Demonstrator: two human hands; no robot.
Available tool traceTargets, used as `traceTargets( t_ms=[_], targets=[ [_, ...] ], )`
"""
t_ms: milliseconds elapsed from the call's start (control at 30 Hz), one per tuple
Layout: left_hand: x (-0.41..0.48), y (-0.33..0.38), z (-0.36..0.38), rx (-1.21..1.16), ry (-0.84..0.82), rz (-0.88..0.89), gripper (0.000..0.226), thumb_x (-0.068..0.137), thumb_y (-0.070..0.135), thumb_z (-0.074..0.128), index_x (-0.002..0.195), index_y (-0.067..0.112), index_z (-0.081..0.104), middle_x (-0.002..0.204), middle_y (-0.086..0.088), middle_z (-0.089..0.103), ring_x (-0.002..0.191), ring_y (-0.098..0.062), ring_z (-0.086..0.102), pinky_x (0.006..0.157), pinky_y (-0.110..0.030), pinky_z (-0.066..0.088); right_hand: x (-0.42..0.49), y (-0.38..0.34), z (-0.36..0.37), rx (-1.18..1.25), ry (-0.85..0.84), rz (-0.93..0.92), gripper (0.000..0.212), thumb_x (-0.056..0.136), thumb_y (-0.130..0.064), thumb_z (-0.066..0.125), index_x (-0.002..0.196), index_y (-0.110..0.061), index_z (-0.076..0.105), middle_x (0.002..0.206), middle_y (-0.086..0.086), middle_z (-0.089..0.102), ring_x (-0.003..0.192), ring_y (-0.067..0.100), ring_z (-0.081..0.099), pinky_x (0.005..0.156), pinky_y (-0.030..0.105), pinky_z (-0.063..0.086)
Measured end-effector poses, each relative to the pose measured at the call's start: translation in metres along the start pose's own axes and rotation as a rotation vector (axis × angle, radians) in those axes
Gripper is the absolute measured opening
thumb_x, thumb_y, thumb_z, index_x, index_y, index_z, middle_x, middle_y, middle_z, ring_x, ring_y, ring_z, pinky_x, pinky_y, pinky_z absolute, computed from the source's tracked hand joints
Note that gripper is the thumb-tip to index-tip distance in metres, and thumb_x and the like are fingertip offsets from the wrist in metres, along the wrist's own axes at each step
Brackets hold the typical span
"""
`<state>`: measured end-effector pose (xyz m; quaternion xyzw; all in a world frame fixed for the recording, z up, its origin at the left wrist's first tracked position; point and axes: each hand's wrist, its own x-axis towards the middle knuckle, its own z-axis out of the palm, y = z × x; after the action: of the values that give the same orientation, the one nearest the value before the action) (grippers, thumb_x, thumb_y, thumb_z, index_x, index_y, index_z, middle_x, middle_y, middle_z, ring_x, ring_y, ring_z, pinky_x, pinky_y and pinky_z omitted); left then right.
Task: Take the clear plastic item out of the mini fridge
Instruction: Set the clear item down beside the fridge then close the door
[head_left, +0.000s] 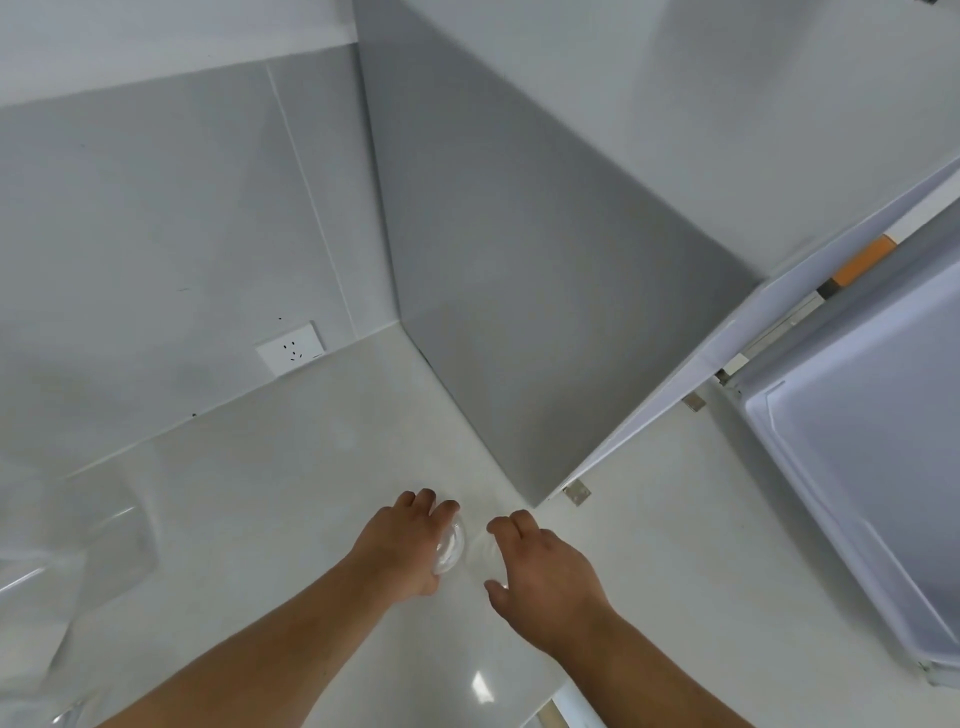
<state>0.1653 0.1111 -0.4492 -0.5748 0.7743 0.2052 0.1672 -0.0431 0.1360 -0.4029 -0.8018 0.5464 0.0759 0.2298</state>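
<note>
Head view. Both hands work low in the frame, over a white countertop (291, 467). The left hand (405, 551) curls its fingers over the far edge of the clear plastic item (451, 552), a small domed transparent piece. Its thumb side is hidden, so the grip reads as a cupped hold against the palm rather than a fingertip pinch. The right hand (545, 577) sits just beside it on the right, fingers bent and loosely gathered, thumb apart. A second faint clear shape (480, 551) shows between the two hands; whether the right hand touches it cannot be told.

The item is thus outside the mini fridge (519, 322), whose grey side wall rises just beyond the hands. The fridge door (857, 467) stands open at right, its pale inner liner facing the camera. Judgement: the removal itself looks done, and the two-handed hold probably serves to steady or part a light, slippery piece at the counter.

A wall socket (291, 347) sits far left. A blurred clear container (78, 545) lies at the left edge.
</note>
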Motion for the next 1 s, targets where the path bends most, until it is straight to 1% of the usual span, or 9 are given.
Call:
traceTargets(
  t_ms=[233,367,467,500,567,633,733,833,1000],
  targets=[
    [-0.001,-0.002,0.003,0.031,0.013,-0.016,0.086,0.078,0.037,0.075,0.149,0.027,0.027,0.14,-0.002,0.042,0.122,-0.027,0.048,0.091,-0.038,0.049,-0.001,0.003,0.006,0.008,0.004,0.008,0.053,0.092,-0.043,0.061,0.138,-0.027,0.04,0.129,-0.003,0.05,0.096,0.022,0.061,0.074,0.037,0.058],
    [-0.004,-0.003,0.003,0.043,0.041,-0.018,0.097,0.076,0.041,0.075,0.155,0.028,0.021,0.149,-0.001,0.037,0.128,-0.027,0.046,0.097,-0.04,0.048,-0.004,0.005,0.003,0.021,0.03,0.009,0.058,0.092,-0.049,0.061,0.141,-0.026,0.039,0.133,-0.002,0.049,0.101,0.022,0.059,0.077,0.037,0.056],
    [-0.009,-0.003,-0.002,0.019,0.09,-0.013,0.103,0.076,0.052,0.073,0.159,0.029,0.016,0.164,-0.002,0.026,0.141,-0.028,0.038,0.11,-0.041,0.04,-0.01,0.011,-0.005,0.02,0.07,-0.007,0.062,0.092,-0.056,0.055,0.144,-0.026,0.038,0.139,-0.004,0.048,0.114,0.021,0.052,0.088,0.036,0.052],
    [-0.011,-0.003,-0.005,0.004,0.121,-0.009,0.102,0.077,0.056,0.07,0.16,0.029,0.017,0.167,-0.002,0.024,0.145,-0.028,0.035,0.114,-0.041,0.037,-0.013,0.013,-0.009,0.019,0.088,-0.013,0.063,0.092,-0.057,0.052,0.146,-0.027,0.038,0.141,-0.004,0.047,0.119,0.021,0.05,0.094,0.036,0.05],
    [-0.016,-0.002,-0.012,-0.038,0.198,0.007,0.095,0.08,0.064,0.062,0.159,0.029,0.024,0.167,-0.002,0.026,0.147,-0.026,0.033,0.117,-0.04,0.033,-0.02,0.019,-0.019,0.014,0.119,-0.016,0.066,0.092,-0.061,0.047,0.147,-0.027,0.039,0.145,-0.005,0.046,0.128,0.021,0.044,0.103,0.036,0.045],
    [-0.02,0.003,-0.022,-0.095,0.272,0.026,0.089,0.081,0.071,0.054,0.156,0.029,0.033,0.165,0.001,0.034,0.147,-0.023,0.035,0.117,-0.039,0.033,-0.027,0.026,-0.029,-0.002,0.142,-0.01,0.068,0.091,-0.066,0.042,0.147,-0.027,0.038,0.149,-0.004,0.045,0.135,0.021,0.039,0.11,0.037,0.04],
    [-0.028,0.019,-0.041,-0.136,0.352,0.047,0.088,0.079,0.079,0.043,0.152,0.03,0.043,0.159,0.004,0.043,0.145,-0.02,0.039,0.114,-0.037,0.037,-0.041,0.037,-0.044,-0.029,0.171,0.005,0.073,0.09,-0.071,0.037,0.149,-0.028,0.039,0.152,-0.003,0.044,0.142,0.022,0.035,0.115,0.038,0.033],
    [-0.034,0.038,-0.058,-0.141,0.431,0.085,0.084,0.081,0.079,0.043,0.147,0.029,0.05,0.153,0.006,0.052,0.14,-0.019,0.045,0.11,-0.036,0.042,-0.055,0.047,-0.06,-0.044,0.196,0.027,0.076,0.088,-0.075,0.034,0.149,-0.029,0.039,0.152,-0.004,0.046,0.142,0.021,0.037,0.116,0.039,0.032],
    [-0.039,0.071,-0.085,-0.116,0.465,0.14,0.078,0.083,0.078,0.043,0.143,0.028,0.054,0.144,0.01,0.059,0.132,-0.015,0.051,0.103,-0.032,0.048,-0.079,0.067,-0.089,-0.064,0.248,0.064,0.072,0.089,-0.073,0.036,0.146,-0.029,0.042,0.149,-0.005,0.048,0.138,0.021,0.039,0.114,0.037,0.033]
  ],
)
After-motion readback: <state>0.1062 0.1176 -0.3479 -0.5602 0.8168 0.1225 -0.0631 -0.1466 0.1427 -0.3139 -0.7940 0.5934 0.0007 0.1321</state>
